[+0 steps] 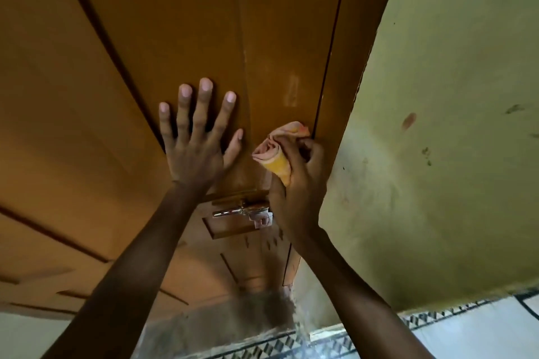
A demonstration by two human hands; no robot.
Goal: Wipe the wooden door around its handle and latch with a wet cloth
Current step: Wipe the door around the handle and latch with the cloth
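Nearest the camera, at the bottom of the view, runs a pale floor edged with a black-and-white tile border, and a grey, dusty-looking strip of threshold lies at the foot of the door; two bare forearms rise from the lower corners toward the middle; to the right stands a yellow-green wall, stained with dark smudges and a reddish mark, meeting the door frame along a slanted edge; the rest of the view is filled by the brown wooden door, glossy, with raised panel mouldings running across it and a paler scuffed patch above the cloth; low on the door, between the two wrists, a shiny metal latch sits on a recessed plate, partly hidden by the right wrist, and whether it is bolted cannot be told; just above it the right hand is curled closed around a bunched cloth, pink and yellow, holding it against the door close to the dark seam beside the frame, with folds of the cloth sticking out above and to the left of the knuckles; whether the cloth is wet cannot be told; to the left of it, near but not touching, the left hand lies flat on the door with fingers spread wide and the thumb angled toward the cloth, holding nothing; no containers are to be seen.
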